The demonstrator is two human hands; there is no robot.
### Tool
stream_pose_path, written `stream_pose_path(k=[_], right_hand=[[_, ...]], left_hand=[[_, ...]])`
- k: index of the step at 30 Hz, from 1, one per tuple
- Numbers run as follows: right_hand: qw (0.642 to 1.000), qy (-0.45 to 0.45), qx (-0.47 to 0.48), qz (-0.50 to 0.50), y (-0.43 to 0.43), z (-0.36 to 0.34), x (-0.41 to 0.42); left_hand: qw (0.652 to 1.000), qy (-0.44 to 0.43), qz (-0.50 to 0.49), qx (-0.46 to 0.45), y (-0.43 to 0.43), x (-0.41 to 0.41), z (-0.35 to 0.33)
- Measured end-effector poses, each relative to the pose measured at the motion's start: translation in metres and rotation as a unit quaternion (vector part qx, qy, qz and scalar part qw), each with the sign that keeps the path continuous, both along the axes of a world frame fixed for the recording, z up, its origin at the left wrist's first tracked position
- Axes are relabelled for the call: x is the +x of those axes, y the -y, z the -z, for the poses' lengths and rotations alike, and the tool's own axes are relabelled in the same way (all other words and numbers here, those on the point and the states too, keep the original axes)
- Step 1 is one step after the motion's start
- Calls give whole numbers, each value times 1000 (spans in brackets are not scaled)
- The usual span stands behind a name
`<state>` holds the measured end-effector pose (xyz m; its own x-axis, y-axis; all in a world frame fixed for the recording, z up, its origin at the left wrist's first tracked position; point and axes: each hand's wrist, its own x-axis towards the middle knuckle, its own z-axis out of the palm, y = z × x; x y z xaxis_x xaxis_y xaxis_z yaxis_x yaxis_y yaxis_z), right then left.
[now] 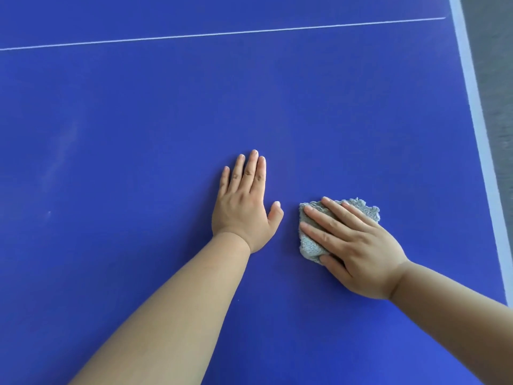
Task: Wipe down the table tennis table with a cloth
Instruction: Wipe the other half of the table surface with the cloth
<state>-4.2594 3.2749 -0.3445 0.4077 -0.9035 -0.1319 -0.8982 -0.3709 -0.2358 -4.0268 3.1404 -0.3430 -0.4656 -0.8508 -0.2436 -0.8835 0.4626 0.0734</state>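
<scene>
The blue table tennis table point(138, 134) fills the head view. My left hand point(245, 204) lies flat on it, palm down, fingers straight and together, holding nothing. Just to its right, my right hand point(352, 248) presses a crumpled grey cloth point(311, 245) onto the surface with straight, spread fingers. The cloth's frayed edge shows beyond my fingertips; part of the cloth is hidden under the palm.
A thin white centre line point(222, 33) crosses the table at the top. A white border stripe point(480, 129) marks the table's right edge, with grey floor point(497, 51) beyond it. Faint pale smears point(59, 154) show on the left of the surface.
</scene>
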Motion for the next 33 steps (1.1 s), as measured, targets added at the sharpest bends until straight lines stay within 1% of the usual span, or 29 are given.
stream_pose_path(k=[2, 6, 9, 12, 16, 19, 21, 23, 25, 27, 29, 31, 33], right_hand=[[1000, 5, -8, 12, 27, 0, 2], [995, 2, -16, 98, 96, -4, 3], [994, -4, -20, 110, 133, -3, 4], [993, -9, -28, 112, 147, 0, 3], [992, -9, -37, 117, 142, 2, 5], [992, -8, -40, 122, 112, 1, 14], [994, 0, -44, 102, 63, 0, 25], [997, 13, -39, 59, -7, 3, 38], [999, 21, -30, 11, -71, 5, 46], [1000, 13, -15, -19, -107, 5, 49], [1000, 8, -1, -12, -111, 4, 46], [1000, 13, 0, -8, -109, -1, 48], [1000, 19, -13, -10, -107, -2, 48]], left_hand=[[1000, 3, -1, -3, 0, 1, 2], [1000, 9, -1, -9, 0, 0, 3], [1000, 2, -2, -15, 0, 1, 4], [1000, -4, -3, -24, -1, 2, 5], [999, -19, -11, -32, -4, 1, 5], [999, -34, -19, -33, -6, 3, 4], [999, -29, -13, -25, -8, 4, 3], [1000, -21, -19, -9, -20, 8, 0], [999, -22, -36, 4, -47, 15, -1], [998, -34, -56, 16, -94, 28, -5], [997, -44, -60, 20, -147, 42, -4], [998, -29, -47, 23, -196, 57, -5], [999, -14, -43, 21, -222, 64, -3]])
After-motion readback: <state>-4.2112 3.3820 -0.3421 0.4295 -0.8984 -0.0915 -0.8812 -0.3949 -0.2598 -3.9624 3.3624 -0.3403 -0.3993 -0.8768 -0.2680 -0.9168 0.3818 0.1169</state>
